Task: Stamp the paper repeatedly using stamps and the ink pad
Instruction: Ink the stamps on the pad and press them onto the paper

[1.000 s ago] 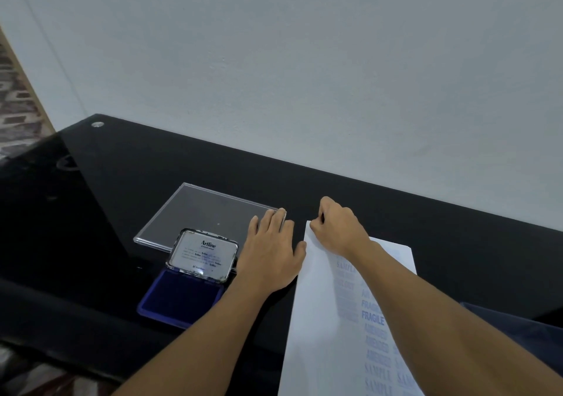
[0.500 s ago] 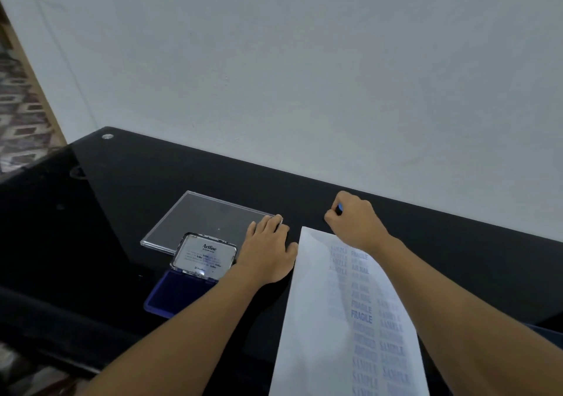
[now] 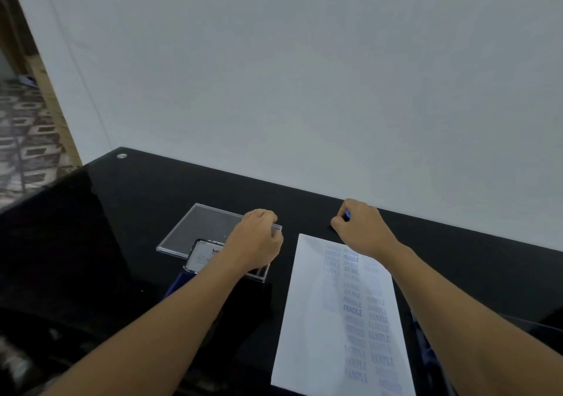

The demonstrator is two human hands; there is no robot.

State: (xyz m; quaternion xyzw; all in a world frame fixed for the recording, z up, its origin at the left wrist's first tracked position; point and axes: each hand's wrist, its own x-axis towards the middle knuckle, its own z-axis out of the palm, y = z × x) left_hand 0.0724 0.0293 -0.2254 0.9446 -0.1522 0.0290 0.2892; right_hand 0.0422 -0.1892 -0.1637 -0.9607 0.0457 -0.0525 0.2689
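Note:
The white paper [image 3: 313,319] lies on the black table [image 3: 128,213], printed with blue words such as SAMPLE, FRAGILE and AIR MAIL. Just beyond the paper's top edge, my right hand [image 3: 362,228] grips a small stamp [image 3: 347,214]; only a blue bit shows between the fingers. The ink pad sits left of the paper, its labelled lid [image 3: 203,255] raised and its blue base [image 3: 180,283] partly behind my left forearm. My left hand [image 3: 256,243] lies on a clear plastic case [image 3: 195,231], fingers curled over its far right corner.
A grey wall rises directly behind the table's far edge. The table's left edge drops to a patterned floor [image 3: 27,139]. Something dark blue [image 3: 426,350] lies at the lower right, mostly behind my right forearm.
My right hand has moved off the paper's top edge to the bare table beyond it, holding the stamp. My left hand's fingers went from flat to curled over the clear case's corner.

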